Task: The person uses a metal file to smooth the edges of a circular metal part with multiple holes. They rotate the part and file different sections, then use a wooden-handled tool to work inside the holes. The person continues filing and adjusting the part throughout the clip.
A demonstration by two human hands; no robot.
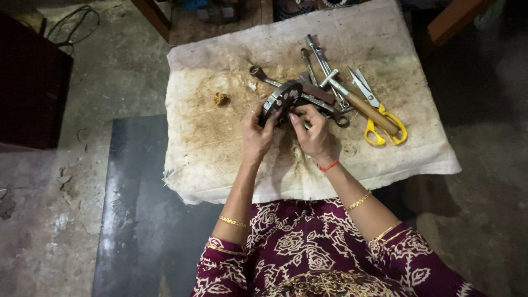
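A round dark metal disc (pixel 281 99) with several small holes is held tilted above a stained white cloth (pixel 220 159). My left hand (pixel 257 132) grips its left rim. My right hand (pixel 312 132) holds its lower right side, fingertips on the face. Both hands meet in the middle of the cloth. Behind the disc lie several spanners and wrenches (pixel 319 71), a wooden-handled hammer (pixel 357 102) and yellow-handled scissors (pixel 379 118).
A small brownish lump (pixel 220 98) lies on the cloth to the left. The cloth covers a low surface over a dark mat (pixel 137 209) on a concrete floor. A dark cabinet (pixel 30 88) stands at the left, wooden legs at the top.
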